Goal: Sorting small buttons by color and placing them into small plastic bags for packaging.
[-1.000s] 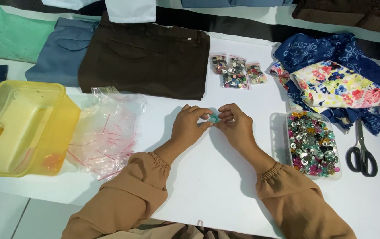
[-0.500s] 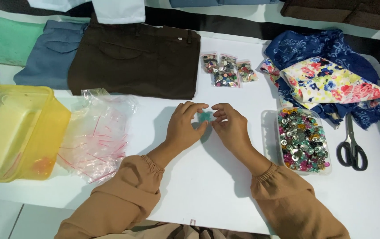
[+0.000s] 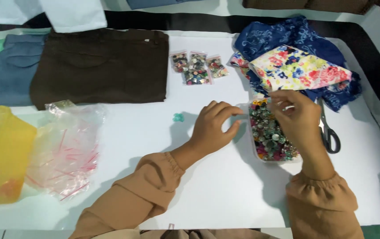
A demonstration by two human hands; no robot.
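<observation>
From the head view, a clear tray of mixed buttons [image 3: 269, 135] sits on the white tabletop [image 3: 207, 190], and both hands are at it. The right hand [image 3: 297, 118] hangs over the tray's right side, fingers curled with the tips pressed together, seemingly pinching a button, though the piece itself is too small to make out. The left hand [image 3: 214, 128] rests just left of the tray, fingers loosely curled and holding nothing, fingertips near the tray's wall. A small teal piece [image 3: 178, 117] lies alone on the tabletop further left of the tray. Scissors [image 3: 329, 132] lie just right of the tray. Beyond the tray are folded floral cloths [image 3: 296, 66] and three small packets of buttons [image 3: 197, 67]. Far left of the tray lie brown trousers [image 3: 101, 66], crumpled clear bags [image 3: 68, 148] and a yellow container [image 3: 1, 155].
</observation>
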